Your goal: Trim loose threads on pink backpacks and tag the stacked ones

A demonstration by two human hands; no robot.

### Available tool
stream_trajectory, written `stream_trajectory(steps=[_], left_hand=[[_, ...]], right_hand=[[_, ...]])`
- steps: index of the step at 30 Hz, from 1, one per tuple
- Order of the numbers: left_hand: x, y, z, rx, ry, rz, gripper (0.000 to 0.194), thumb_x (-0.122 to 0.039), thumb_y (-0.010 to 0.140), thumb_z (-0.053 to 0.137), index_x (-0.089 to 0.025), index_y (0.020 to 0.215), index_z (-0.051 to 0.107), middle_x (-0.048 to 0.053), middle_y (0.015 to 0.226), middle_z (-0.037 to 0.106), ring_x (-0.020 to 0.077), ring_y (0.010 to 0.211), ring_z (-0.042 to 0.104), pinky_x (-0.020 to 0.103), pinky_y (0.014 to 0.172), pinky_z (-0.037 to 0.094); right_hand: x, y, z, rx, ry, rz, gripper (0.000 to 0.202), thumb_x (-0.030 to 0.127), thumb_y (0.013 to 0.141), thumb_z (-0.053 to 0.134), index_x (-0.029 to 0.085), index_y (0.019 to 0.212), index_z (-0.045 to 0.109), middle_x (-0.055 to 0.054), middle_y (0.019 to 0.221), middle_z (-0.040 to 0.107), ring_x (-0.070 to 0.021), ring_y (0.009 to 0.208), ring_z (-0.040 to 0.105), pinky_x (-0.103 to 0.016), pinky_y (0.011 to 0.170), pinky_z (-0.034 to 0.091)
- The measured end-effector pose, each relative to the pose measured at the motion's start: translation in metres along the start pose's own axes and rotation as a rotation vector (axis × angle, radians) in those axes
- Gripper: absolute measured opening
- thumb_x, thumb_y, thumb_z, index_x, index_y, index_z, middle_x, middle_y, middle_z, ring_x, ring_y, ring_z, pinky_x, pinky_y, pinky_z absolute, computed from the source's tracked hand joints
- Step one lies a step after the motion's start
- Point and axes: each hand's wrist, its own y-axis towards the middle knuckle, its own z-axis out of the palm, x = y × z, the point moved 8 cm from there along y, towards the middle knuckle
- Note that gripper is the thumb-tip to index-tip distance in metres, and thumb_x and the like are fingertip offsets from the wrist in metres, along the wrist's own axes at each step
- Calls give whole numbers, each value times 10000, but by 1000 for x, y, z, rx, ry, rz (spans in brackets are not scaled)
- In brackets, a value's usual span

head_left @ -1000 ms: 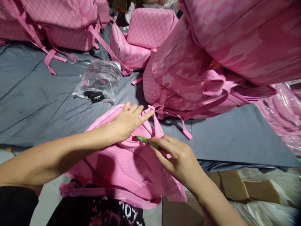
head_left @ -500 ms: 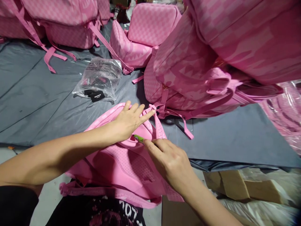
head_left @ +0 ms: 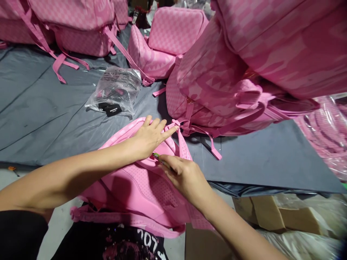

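A pink backpack [head_left: 108, 196] lies over the front edge of the table, its perforated back panel facing up. My left hand [head_left: 150, 138] rests flat near its top end, fingers spread over the fabric beside the knotted strap. Just below that palm, my right hand [head_left: 181, 173] is closed around a small green tool [head_left: 156, 155]. Only the tool's green end shows, close against the pink fabric; its tip is hidden. The lower part of the backpack hangs against the dark printed clothing.
Large pink backpacks [head_left: 214, 79] stand at the right, others [head_left: 84, 39] at the back left. A pink pouch [head_left: 176, 30] and a clear plastic bag [head_left: 116, 88] with black tags sit on the grey-covered table [head_left: 38, 108]. Cardboard [head_left: 268, 213] lies below right.
My right hand has moved slightly left and up toward my left palm, and less of the green tool shows. My left hand stays in place.
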Motion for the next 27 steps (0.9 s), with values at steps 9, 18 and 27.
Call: stream_trajectory(steps=[9,18,27], left_hand=[[1,-1,-4,2,18,-11,773,-212,868,600,-163,1543,226,192,1404,468,344,1215,470,478,1034,297],[1,0,0,-23,35,-9,821,-275,846,653,-162,1541,231,190,1371,491,343,1186,479,485,1030,295],[2,2,2,32,5,18,937,-339,803,715,-169,1555,182,222,1458,402,368,1226,453,495,1043,275]], right_hand=[[-1,-12,5,-186,160,61,242,193,976,487,135,1150,646,-73,833,723,-144,664,688,-232,617,531],[-4,-7,2,-174,186,85,213,209,966,492,174,1108,647,-71,881,745,-157,698,707,-249,642,553],[-3,-7,3,-180,145,111,231,204,961,499,134,1097,672,-81,823,725,-159,668,685,-249,620,532]])
